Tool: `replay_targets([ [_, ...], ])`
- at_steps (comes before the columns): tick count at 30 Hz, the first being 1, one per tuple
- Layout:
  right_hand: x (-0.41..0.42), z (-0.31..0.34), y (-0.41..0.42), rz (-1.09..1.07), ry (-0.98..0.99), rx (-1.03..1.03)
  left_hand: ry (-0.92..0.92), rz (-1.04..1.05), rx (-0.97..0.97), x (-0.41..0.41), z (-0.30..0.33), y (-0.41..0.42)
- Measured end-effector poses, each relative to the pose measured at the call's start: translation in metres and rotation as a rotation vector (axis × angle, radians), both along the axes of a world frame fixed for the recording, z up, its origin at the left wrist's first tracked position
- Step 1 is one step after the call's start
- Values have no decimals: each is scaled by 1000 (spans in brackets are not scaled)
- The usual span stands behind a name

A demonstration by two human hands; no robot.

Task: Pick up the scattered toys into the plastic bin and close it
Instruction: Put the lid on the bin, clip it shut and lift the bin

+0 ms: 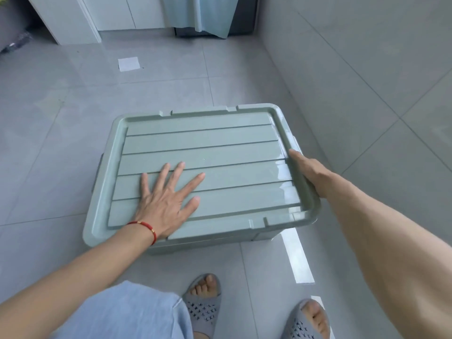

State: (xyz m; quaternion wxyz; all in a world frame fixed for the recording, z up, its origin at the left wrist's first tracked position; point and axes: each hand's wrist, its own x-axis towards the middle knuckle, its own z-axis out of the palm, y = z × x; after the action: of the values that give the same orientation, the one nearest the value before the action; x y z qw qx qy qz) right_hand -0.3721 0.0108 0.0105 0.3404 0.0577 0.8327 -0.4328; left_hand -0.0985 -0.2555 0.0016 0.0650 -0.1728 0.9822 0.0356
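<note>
A pale green plastic bin (220, 241) stands on the grey tiled floor in front of me, with its ribbed lid (220, 143) lying on top and hiding whatever is inside. My left hand (166, 201) lies flat on the lid's near left part, fingers spread, a red cord around the wrist. My right hand (308, 172) grips the lid's right rim, thumb on top and fingers curled under the edge. No toys show on the floor.
A grey tiled wall (367, 69) rises close to the bin's right side. A white paper square (129, 64) lies on the floor further back. White cabinets (102, 13) and a hanging cloth (203, 13) stand at the far end. My feet in grey slippers (203, 304) are just before the bin.
</note>
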Motion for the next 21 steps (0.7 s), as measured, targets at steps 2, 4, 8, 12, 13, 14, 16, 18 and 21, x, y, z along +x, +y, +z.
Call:
replay_targets([
  [2,-5,5,0,-49,-31,-83,7,-6,-4,0,-3,-1],
  [4,-15,10,0,-49,-102,-149,10,-2,-3,-1,-2,-2],
  [8,-22,9,-6,46,-241,-135,21,-2,-9,0,-2,0],
  [12,-33,5,-9,72,-156,17,20,-4,-12,-1,-2,0],
  [13,-38,4,-10,83,-107,57,16,-6,-10,0,-1,0],
  [14,-40,8,-10,100,-46,73,17,-4,-9,0,-1,0],
  [16,-36,19,-14,118,49,86,25,3,-9,0,-1,0],
  [18,-32,23,-17,106,80,93,22,2,-12,0,0,1],
  [21,-30,21,-21,75,119,137,18,11,-6,0,1,2],
])
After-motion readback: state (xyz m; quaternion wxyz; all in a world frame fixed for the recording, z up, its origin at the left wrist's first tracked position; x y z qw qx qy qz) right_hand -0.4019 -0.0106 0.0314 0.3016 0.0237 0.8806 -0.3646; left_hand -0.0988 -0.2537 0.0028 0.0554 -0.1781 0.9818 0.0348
